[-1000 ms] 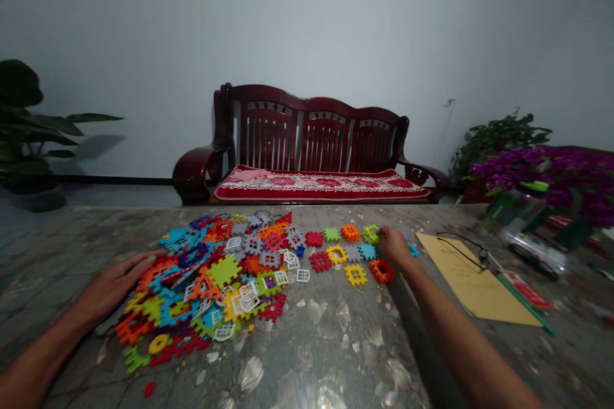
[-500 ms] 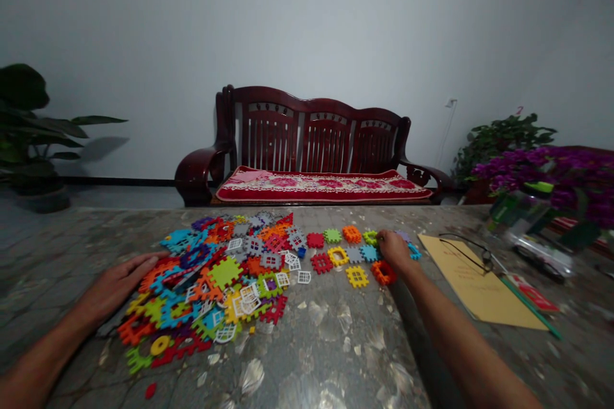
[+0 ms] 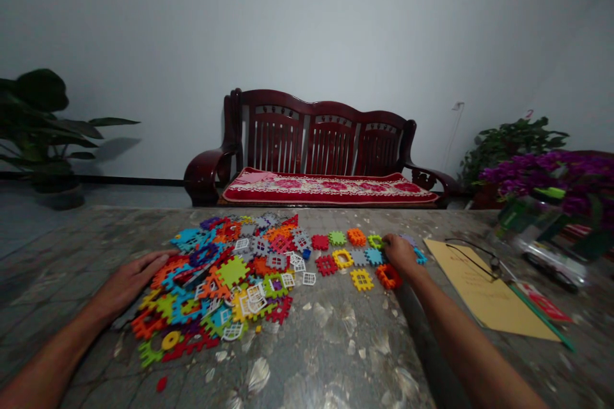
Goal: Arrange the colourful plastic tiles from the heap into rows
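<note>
My left hand [image 3: 137, 278] lies flat with fingers stretched out at the left edge of a heap of colourful plastic interlocking blocks [image 3: 233, 272]. White window pieces [image 3: 256, 299] lie on the heap. Right of it, several blocks form loose rows, among them a red block [image 3: 327, 264], a yellow frame block [image 3: 342, 259] and an orange frame block [image 3: 388, 276]. My right hand [image 3: 400, 254] is closed, its fingertips at the right edge of a lime-green frame block [image 3: 375, 241] in the back row. A light-blue block [image 3: 374, 257] sits just in front of that one.
A yellow paper envelope [image 3: 484, 294] lies on the right, with eyeglasses [image 3: 494, 263] and a green pencil [image 3: 542, 316]. Farther right stand a clear bottle [image 3: 540, 214] and purple flowers [image 3: 566, 172]. A wooden bench [image 3: 330, 134] stands behind the stone-patterned table [image 3: 336, 358].
The whole view has shifted slightly, so everything appears a little farther right. My right hand stays at the lime-green block and my left hand stays beside the heap.
</note>
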Motion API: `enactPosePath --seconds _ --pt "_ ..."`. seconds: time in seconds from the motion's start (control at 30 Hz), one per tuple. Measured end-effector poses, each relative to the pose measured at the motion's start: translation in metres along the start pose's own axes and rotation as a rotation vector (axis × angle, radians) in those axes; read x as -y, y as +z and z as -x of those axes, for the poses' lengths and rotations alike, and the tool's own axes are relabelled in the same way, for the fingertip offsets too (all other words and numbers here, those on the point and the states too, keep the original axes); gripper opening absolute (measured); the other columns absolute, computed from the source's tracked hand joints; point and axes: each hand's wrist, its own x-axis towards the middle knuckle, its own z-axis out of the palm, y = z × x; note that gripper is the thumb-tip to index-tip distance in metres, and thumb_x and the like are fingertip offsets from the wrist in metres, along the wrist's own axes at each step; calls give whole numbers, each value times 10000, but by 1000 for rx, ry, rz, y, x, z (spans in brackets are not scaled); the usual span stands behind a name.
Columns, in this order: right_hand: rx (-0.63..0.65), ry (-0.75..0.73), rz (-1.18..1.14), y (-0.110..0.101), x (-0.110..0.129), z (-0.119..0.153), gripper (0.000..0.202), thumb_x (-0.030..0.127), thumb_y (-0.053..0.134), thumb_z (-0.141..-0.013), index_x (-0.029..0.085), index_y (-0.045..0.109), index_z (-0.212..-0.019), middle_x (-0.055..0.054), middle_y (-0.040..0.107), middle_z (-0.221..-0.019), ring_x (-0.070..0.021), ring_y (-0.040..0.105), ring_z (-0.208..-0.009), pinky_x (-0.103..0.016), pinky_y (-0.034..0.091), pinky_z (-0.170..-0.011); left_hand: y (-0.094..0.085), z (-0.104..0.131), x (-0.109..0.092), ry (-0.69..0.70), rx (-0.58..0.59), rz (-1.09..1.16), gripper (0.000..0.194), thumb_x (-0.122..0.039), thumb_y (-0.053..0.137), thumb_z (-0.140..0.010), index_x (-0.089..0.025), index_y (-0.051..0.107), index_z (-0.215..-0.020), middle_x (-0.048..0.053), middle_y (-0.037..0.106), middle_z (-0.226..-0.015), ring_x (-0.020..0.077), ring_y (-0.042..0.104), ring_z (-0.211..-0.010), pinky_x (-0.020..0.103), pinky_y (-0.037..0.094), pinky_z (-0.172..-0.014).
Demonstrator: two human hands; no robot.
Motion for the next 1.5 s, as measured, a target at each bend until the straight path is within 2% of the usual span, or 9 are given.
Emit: enactPosePath --seconds 0.3,0.53,0.67,0.77,0.87,1.03,1.17,1.3,1.5 --pt "-26 -2 14 2 19 -3 450 257 576 -930 152 684 -1354 -171 715 -1331 -289 676 -1215 -325 498 -959 -3 7 -18 -25 -4 8 769 -822 534 -689 -208 826 -1050 106 812 -1233 354 723 -1187 471 505 -1091" --pt "-54 -36 4 -3 30 2 440 250 555 -947 119 686 -1345 -198 702 -1336 -301 657 -1236 -345 479 -1010 -6 12 -28 -7 25 6 742 -779 530 -728 -183 827 -1055 111 810 -1237 347 715 -1195 429 500 -1090" --pt "-117 -187 -233 -1 68 19 389 250 537 -943 156 733 -1265 -138 731 -1293 -270 663 -1209 -350 485 -1032 -6 15 -35 -9 24 -7 734 -755 524 -743 -181 822 -1090 115 812 -1231 344 716 -1191 418 512 -1072" --pt "-48 -343 -489 10 111 44 333 222 522 -916 210 784 -1122 -77 787 -1134 -230 706 -1090 -347 516 -995 -7 16 -38 -16 35 -8 736 -743 516 -746 -173 816 -1103 128 800 -1257 343 712 -1198 408 509 -1074" --pt "-62 -504 -663 26 150 73 313 211 532 -897 213 793 -1070 -79 787 -1096 -234 705 -1061 -366 525 -972 -8 18 -38 -19 50 -2 729 -717 509 -759 -159 808 -1121 142 799 -1256 342 719 -1184 403 510 -1070" --pt "-107 -548 -724 46 189 111 288 183 557 -890 223 788 -1058 -79 785 -1068 -252 689 -1051 -395 518 -962 -9 19 -38 5 25 23 667 -679 529 -786 -170 813 -1110 136 810 -1227 336 720 -1185 403 518 -1059" --pt "-145 -667 -649 53 202 125 317 169 595 -889 256 764 -1143 -71 775 -1150 -267 655 -1115 -418 487 -1011 -6 19 -38 -19 -7 54 668 -743 552 -740 -217 829 -1047 103 829 -1178 335 731 -1162 390 541 -1029" --pt "-103 -731 -567 58 206 130 371 157 622 -890 257 734 -1229 -76 757 -1232 -286 617 -1207 -449 463 -1054 -5 18 -36 -14 -17 75 681 -785 560 -724 -229 834 -1004 93 837 -1155 330 729 -1160 378 543 -1020" --pt "-85 -743 -540 62 208 128 282 167 627 -926 273 763 -1150 -57 756 -1259 -269 622 -1219 -443 452 -1071 -3 16 -32 -16 -23 62 670 -791 551 -725 -251 841 -996 82 840 -1154 328 731 -1159 369 547 -1004"
